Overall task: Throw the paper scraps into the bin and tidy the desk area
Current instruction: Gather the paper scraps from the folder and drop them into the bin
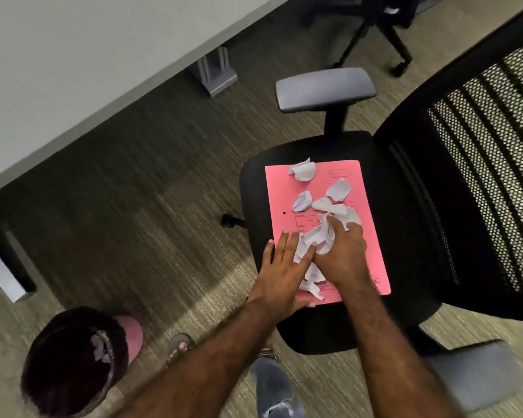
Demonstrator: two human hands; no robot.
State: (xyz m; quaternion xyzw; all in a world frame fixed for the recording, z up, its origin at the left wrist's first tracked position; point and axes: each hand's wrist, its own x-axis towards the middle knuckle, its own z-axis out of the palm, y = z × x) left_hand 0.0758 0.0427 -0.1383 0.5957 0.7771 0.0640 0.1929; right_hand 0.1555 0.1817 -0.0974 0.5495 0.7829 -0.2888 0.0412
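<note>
Clearly only partway: right hand (343,254) curled around some scraps (317,236) on the folder (372,236), left hand (280,268) flat with straight fingers beside them, more scraps loose, few already in bin (73,362).

A black mesh-backed office chair (465,182) with grey armrests (325,89) stands on striped carpet (133,191). Another chair's wheeled base (384,40) sits beyond it, near a grey metal leg (215,72).
</note>
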